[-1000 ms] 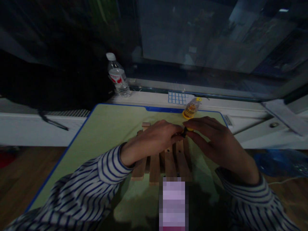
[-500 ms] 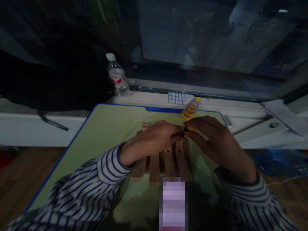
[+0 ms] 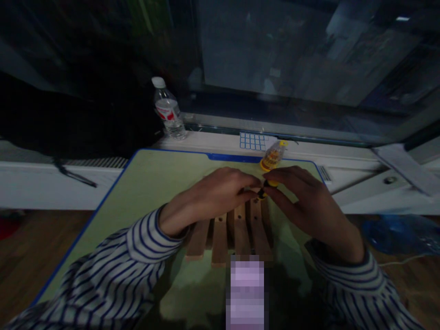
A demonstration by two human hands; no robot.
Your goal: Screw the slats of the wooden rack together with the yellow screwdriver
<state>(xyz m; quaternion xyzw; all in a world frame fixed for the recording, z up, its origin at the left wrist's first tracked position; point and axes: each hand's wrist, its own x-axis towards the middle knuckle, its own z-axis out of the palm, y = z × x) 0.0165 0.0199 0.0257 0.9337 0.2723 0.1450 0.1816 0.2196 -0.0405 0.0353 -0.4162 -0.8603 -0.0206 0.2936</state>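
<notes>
My right hand (image 3: 302, 201) pinches a small yellow-and-black screwdriver (image 3: 272, 183) between thumb and fingers, its handle partly covered by them. Against its tip end, my left hand (image 3: 223, 190) is closed in a pinch; what sits between those fingertips is too small and dark to make out. Both hands are over the far end of a wooden piece (image 3: 242, 233) made of several flat slats with small holes, which lies on the green table (image 3: 151, 178). My left hand and forearm hide part of the slats.
A clear case with a yellow base and tip (image 3: 273, 156) stands at the table's back edge. On the sill behind are a water bottle (image 3: 170, 112) and a blue-gridded sheet (image 3: 252, 141). A dark bag (image 3: 79, 105) lies left, and a blue-tinted plastic bottle (image 3: 395, 233) is on the floor right.
My left wrist and forearm have shifted slightly left and down, showing more of the slats' holes. My right hand has stayed nearly in place with the screwdriver.
</notes>
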